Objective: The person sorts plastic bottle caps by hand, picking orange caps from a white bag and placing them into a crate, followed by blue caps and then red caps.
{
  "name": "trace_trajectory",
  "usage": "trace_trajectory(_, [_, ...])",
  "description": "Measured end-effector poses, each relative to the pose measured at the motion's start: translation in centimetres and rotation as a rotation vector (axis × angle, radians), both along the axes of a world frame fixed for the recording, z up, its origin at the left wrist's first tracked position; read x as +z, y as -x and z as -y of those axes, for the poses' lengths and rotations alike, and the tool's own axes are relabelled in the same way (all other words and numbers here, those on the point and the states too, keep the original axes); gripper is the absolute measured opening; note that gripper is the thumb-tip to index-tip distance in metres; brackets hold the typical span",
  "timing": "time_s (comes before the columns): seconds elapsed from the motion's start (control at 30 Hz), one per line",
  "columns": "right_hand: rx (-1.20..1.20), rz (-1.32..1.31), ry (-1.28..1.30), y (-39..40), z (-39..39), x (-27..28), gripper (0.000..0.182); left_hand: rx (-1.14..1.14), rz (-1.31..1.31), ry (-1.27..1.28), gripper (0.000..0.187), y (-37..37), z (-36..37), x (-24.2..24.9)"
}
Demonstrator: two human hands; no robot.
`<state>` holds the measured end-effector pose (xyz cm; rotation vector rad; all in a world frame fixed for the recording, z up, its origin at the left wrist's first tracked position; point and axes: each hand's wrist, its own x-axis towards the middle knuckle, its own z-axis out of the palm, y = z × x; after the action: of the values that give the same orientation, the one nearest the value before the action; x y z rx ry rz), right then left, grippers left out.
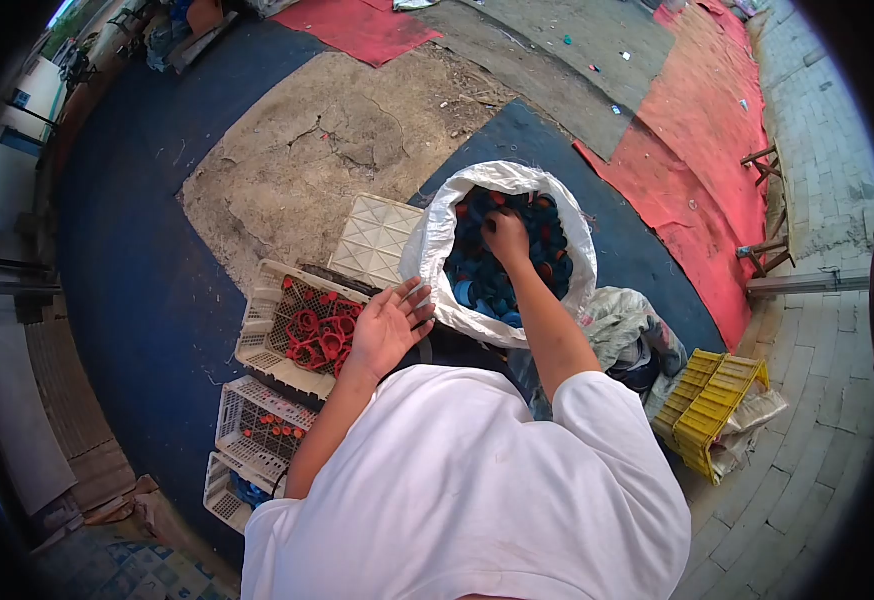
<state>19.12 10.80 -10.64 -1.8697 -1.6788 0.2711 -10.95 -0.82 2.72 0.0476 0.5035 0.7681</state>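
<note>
Right hand (pixel 506 235) is down inside the white sack (pixel 427 240), fingers curled among blue caps (pixel 482 280), grip unclear; left hand (pixel 389 325) hovers open, empty, beside the sack, above the crate (pixel 257 325) of red caps (pixel 319 335).

A white sack (pixel 437 235) brims with blue caps (pixel 477 275). Red caps (pixel 319 335) fill a cream lattice crate (pixel 257 330); another crate (pixel 712 400) is yellow.

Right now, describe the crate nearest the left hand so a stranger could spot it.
Start at the white sack of blue caps. Just left of it, under the left hand, sits a white lattice crate. Of the three crates stacked in that row, only it holds a heap of red rings.
</note>
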Motion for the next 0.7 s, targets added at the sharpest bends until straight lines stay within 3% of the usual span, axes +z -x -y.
trace_trajectory(0.07, [-0.002,-0.143,-0.075,-0.7,0.4,-0.3,0.019,0.000,0.007,-0.012,0.048,-0.3,-0.3,-0.1])
trace_trajectory(0.27, [-0.146,-0.765,0.206,-1.6,4.5,4.1,0.021,-0.015,-0.018,-0.067,0.047,-2.0,-1.8,-0.1])
trace_trajectory(0.47, [-0.196,-1.403,0.175,0.0,10.7,10.9,0.021,-0.066,-0.141,-0.183,0.044,-5.9,-3.7,0.9])
trace_trajectory(0.57, [-0.114,-1.310,0.086,1.9,13.0,14.1,0.020,-0.066,-0.125,-0.178,0.046,-8.6,-4.2,1.7])
trace_trajectory(0.63, [-0.012,-1.079,0.057,3.3,13.8,15.0,0.019,-0.072,-0.091,-0.184,0.046,-9.8,-4.2,1.9])
trace_trajectory(0.7, [0.174,-0.362,-0.159,3.5,14.3,17.0,0.022,-0.071,-0.099,-0.169,0.044,-10.4,-4.1,1.4])
